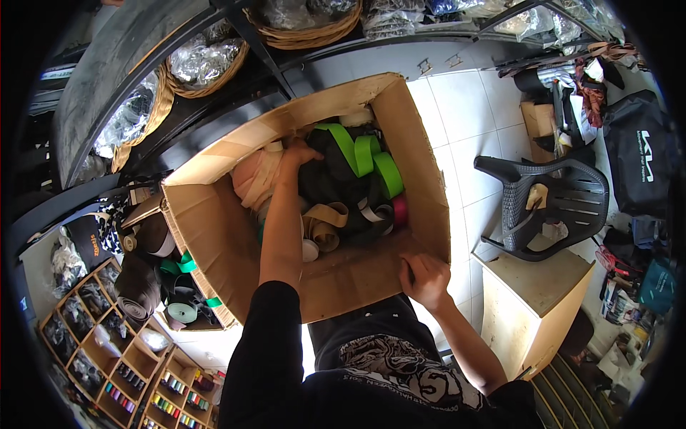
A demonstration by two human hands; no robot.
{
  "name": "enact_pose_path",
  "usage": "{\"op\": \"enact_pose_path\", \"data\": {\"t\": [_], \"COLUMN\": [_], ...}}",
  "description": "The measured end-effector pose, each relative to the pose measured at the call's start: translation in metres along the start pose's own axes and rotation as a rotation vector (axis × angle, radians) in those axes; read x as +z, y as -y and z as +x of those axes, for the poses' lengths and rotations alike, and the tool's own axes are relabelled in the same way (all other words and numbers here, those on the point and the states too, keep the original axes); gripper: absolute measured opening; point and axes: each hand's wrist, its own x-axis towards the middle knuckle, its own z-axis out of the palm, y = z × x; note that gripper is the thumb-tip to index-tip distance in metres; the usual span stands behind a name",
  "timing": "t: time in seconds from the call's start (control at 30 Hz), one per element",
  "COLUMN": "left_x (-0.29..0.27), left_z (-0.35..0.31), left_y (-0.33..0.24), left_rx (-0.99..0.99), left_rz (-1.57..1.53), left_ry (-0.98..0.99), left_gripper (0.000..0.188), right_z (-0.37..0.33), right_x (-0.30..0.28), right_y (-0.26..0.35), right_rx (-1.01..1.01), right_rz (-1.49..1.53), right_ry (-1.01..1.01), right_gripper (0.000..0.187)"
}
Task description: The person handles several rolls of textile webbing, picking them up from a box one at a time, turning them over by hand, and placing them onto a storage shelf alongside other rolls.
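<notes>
Head cam, L hand (298, 153) in cardbd box (343, 287), R hand (427, 279) at rim (357, 304), grips unclear

In the middle of the frame, the cardboard box (346, 292) is standing open at the top, its walls blocking the sides. The left hand (301, 153) and the green strap (357, 151) are crowding its upper part, while bare cardboard is leaving room at lower right, near the right hand (426, 279). Rightward, floor tiles (468, 168) are leaving a gap before the black chair (550, 204).

Fisheye head view, steeply downward, close above the cardboard box (350, 292).
</notes>
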Motion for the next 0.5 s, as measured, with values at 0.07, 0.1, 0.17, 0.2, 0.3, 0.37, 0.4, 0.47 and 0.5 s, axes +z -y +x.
{"op": "enact_pose_path", "data": {"t": [0.07,0.1,0.17,0.2,0.3,0.37,0.4,0.47,0.5], "left_x": [-0.001,-0.005,-0.01,-0.013,-0.008,-0.011,-0.01,-0.01,-0.012], "left_z": [0.001,0.001,0.001,0.002,-0.005,-0.009,-0.013,-0.03,-0.04], "left_y": [-0.009,-0.009,-0.009,-0.005,0.024,0.028,0.007,-0.007,-0.007], "left_rx": [0.14,0.067,-0.006,0.026,0.187,0.337,0.245,0.13,0.119], "left_rz": [-0.048,-0.085,-0.121,-0.157,-0.227,-0.262,-0.469,-0.661,-0.611], "left_ry": [-0.078,0.04,0.162,0.18,0.043,-0.093,0.124,0.326,0.205], "left_gripper": [0.097,0.1,0.103,0.104,0.1,0.096,0.092,0.087,0.075], "right_z": [0.0,-0.001,-0.001,-0.001,0.0,0.003,0.0,-0.001,-0.001], "right_x": [0.001,0.0,-0.001,0.0,0.0,0.002,0.001,0.0,0.0], "right_y": [-0.003,-0.005,-0.007,-0.006,-0.001,0.0,-0.005,-0.007,-0.006], "right_rx": [0.019,0.019,0.025,0.024,0.007,0.006,0.023,0.027,0.018], "right_rz": [-0.006,-0.007,-0.009,-0.005,0.028,0.038,0.017,0.016,0.018], "right_ry": [0.011,0.013,0.015,0.004,0.01,0.026,0.022,0.018,0.011], "right_gripper": [0.011,0.011,0.011,0.011,0.011,0.011,0.012,0.012,0.012]}}
